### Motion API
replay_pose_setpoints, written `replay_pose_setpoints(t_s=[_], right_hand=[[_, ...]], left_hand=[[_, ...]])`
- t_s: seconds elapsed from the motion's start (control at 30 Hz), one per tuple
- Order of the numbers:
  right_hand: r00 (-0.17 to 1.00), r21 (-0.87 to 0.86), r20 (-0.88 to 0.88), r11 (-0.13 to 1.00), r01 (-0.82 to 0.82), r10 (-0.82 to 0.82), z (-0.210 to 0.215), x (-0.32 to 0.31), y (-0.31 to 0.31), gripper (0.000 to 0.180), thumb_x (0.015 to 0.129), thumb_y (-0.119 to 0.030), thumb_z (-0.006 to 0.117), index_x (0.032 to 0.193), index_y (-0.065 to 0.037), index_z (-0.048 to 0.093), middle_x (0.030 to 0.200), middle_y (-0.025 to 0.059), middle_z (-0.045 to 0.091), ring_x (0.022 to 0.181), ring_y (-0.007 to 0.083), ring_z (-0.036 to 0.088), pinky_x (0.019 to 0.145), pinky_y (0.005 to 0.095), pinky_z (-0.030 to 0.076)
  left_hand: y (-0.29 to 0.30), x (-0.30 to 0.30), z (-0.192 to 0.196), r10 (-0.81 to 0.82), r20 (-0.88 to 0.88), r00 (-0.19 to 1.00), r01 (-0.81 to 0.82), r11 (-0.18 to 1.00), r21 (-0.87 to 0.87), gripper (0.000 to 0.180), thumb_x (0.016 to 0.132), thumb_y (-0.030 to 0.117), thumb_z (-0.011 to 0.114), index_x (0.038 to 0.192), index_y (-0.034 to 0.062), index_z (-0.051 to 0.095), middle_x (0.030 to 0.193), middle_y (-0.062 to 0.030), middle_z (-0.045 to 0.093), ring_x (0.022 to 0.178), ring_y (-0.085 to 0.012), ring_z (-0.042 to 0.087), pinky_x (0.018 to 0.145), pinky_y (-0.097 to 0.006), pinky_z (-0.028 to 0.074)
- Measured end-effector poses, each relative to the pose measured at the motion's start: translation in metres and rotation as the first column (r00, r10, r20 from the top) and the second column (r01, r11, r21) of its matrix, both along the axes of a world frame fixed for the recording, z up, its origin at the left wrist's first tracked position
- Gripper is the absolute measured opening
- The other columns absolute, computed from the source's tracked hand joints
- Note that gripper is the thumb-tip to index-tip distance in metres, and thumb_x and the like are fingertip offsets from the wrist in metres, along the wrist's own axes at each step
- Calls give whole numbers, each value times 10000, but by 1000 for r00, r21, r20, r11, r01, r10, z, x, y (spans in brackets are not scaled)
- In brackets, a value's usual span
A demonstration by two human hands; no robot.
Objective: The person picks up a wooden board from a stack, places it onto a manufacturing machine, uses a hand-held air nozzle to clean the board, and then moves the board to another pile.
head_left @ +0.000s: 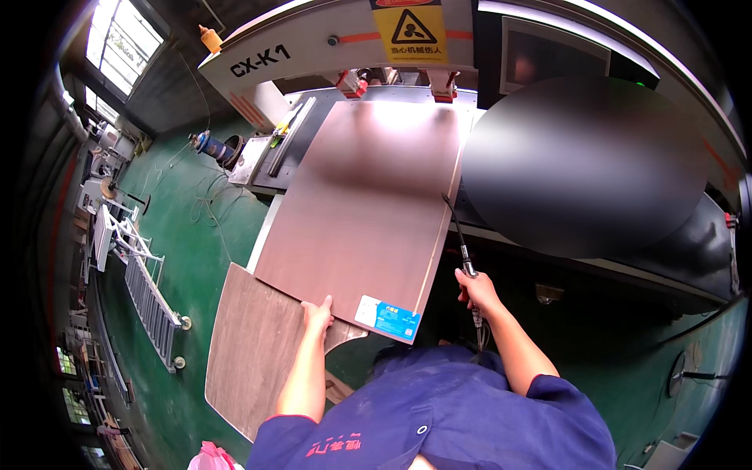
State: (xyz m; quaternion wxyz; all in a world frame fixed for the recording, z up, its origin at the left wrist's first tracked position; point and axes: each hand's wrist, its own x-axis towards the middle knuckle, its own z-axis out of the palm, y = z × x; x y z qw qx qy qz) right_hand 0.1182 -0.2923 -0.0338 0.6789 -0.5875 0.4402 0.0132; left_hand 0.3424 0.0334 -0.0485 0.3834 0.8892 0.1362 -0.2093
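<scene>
A large brown laminated board [364, 211] lies on a machine table, its far end under the grey machine head [329, 39]. My left hand [317, 315] rests flat on the board's near edge, fingers together, beside a white and blue label [388, 317]. My right hand [476, 290] is closed around the handle of a thin black air nozzle tool [458, 231], whose tip points along the board's right edge. A hose hangs down from that tool by my wrist.
A second brown board with a rounded corner [254, 352] lies below at the left. The floor [196, 258] is green, with cables, a metal roller rack [145, 290] and a blue-capped device [213, 146]. A blurred dark oval covers the machine at right.
</scene>
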Motion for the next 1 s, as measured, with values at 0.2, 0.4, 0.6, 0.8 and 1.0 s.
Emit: replay_pose_setpoints(t_s=[0.2, 0.4, 0.6, 0.8, 1.0], right_hand=[[1000, -58, -26, 998, -9, 7, -5, 7, 6, 367, 876, -402, 596, 745, -71, 509, 557, 25, 531, 443, 116, 497, 389, 266, 367], [998, -84, -62, 996, -37, 32, -5, 15, 10, 320, 884, -373, 595, 770, -88, 505, 562, -6, 502, 499, 116, 547, 369, 246, 346], [995, -80, -69, 994, -74, 69, -10, 28, 13, 332, 875, -392, 593, 828, -65, 563, 590, 32, 548, 484, 125, 521, 409, 265, 379], [995, -165, -85, 984, -67, 54, -8, 39, 16, 330, 863, -392, 611, 854, -64, 584, 602, 32, 564, 499, 124, 548, 422, 274, 418], [993, -222, -113, 973, -67, 43, -5, 46, 18, 331, 848, -391, 625, 853, -62, 591, 598, 37, 562, 499, 134, 552, 430, 288, 423]], left_hand=[[-41, -4, 22, -11, -106, 994, -4, 990, -138, 747, 820, 293, 671, 1247, -118, 216, 912, -221, 575, 620, -196, 615, 480, -277, 507], [-64, 7, 13, -52, -75, 996, 31, 966, -255, 774, 812, 272, 674, 1238, -139, 176, 947, -236, 564, 662, -213, 637, 514, -286, 529], [-72, 17, 11, -72, -124, 990, 27, 942, -336, 780, 813, 248, 658, 1238, -145, 136, 990, -274, 537, 673, -232, 644, 531, -291, 538], [-89, 25, 13, -87, -131, 988, 29, 918, -395, 752, 806, 227, 656, 1194, -141, 129, 961, -288, 519, 678, -246, 648, 540, -296, 542], [-93, 40, 4, -98, -133, 986, 42, 928, -370, 761, 795, 234, 657, 1185, -113, 103, 985, -287, 524, 679, -263, 651, 535, -299, 547]])
